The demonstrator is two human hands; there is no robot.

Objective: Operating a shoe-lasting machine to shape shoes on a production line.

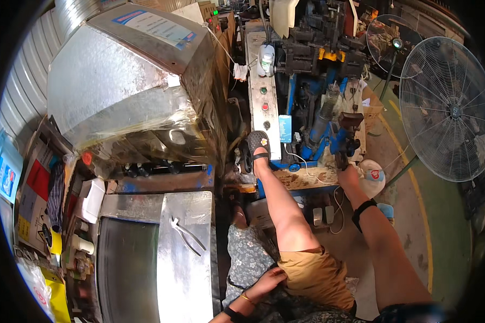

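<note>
A blue-and-black metal machine (319, 130) stands ahead. Tan cloth shorts (313, 273) meet your left hand (269, 280); whether it pinches cannot be told. Your right hand (348, 176) wraps a dark, elongated piece (341, 160) at the machine's front: apparently a holding step, calling for steady grip next.

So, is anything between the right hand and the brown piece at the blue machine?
Yes, in this view: a blue machine part shows between the right hand and the brown piece. One view can't settle whether it truly blocks a straight reach.
</note>
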